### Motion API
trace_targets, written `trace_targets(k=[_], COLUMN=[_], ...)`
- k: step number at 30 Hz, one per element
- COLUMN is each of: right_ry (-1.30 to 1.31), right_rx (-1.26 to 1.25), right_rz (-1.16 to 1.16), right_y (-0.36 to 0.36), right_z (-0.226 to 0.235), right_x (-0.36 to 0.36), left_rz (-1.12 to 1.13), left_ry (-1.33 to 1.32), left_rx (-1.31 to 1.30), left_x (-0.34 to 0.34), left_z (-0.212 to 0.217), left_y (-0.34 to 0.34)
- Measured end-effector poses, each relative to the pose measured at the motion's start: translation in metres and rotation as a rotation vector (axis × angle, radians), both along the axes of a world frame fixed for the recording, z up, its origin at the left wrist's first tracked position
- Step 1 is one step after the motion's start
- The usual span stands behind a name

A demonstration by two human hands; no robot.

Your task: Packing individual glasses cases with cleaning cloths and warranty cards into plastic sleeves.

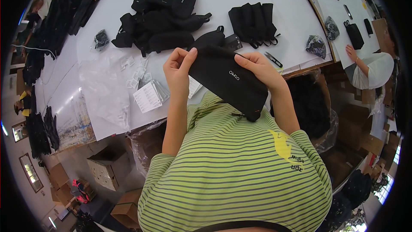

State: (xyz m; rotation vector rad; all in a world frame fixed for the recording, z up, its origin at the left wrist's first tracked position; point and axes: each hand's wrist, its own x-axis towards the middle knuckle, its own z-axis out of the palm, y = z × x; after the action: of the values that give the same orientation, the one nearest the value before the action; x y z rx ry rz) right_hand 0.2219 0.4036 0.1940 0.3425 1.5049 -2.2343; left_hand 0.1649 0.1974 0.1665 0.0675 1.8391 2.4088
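Two of our hands share one black cloth pouch (227, 81): our left hand (177, 65) pinches its upper left corner between thumb and curled fingers, while our right hand (262, 71) grips the upper right edge, thumb on the face we see. We hold it spread and tilted between them, in front of our green striped shirt (236, 163), its lower end slanting down toward our right. Just beyond our right hand lie small black thread snips (274, 60) on the white table (296, 15). Past the pouch we have a loose heap of black pouches (165, 19) and, to its right, a row of flat, overlapping black pouches (254, 22), loops toward us. By our left forearm, white printed labels (148, 98) are strewn beside a crumpled clear plastic sheet (105, 90). Farther right, at another table, we see a co-worker's hand (352, 54) near another black pouch (354, 35)
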Motion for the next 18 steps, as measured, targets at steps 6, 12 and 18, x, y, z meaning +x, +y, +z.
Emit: trace_targets(k=[6,12,18], right_ry=[0.052,0.029,0.248], right_rx=[-0.038,-0.003,-0.025], right_rz=[0.075,0.175,0.051], right_y=[0.004,0.003,0.013], right_z=[0.019,0.020,0.015], right_x=[0.013,0.014,0.030], left_rz=[-0.202,-0.393,-0.208], left_ry=[-0.049,-0.002,-0.068], left_rx=[0.140,-0.099,-0.070], left_x=[0.013,0.018,0.013], left_z=[0.022,0.039,0.020], left_y=[-0.016,-0.021,-0.029])
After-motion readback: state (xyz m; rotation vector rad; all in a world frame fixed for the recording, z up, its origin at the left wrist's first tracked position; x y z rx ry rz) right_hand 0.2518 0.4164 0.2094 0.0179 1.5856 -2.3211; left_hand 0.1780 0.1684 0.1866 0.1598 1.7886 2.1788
